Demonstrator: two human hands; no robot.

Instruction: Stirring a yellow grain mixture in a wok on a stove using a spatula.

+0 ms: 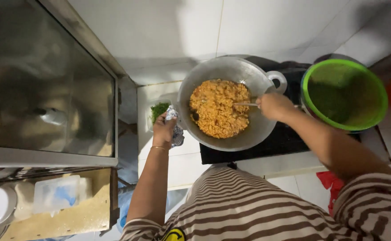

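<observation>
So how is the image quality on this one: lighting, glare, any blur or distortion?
Head view: evenly lit, with soft shadows on the white wall tiles behind the wok; dull reflections smear across the metal hood at left; wide-angle bending at the frame edges; the right hand with the utensil and the left hand gripping a cloth at the wok's rim look slightly soft.

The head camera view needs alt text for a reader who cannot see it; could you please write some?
Seen from above, a person's right hand stirs orange rice in a metal wok with a utensil, while the left hand grips the wok's rim through a cloth. A green bowl sits at right.
</observation>
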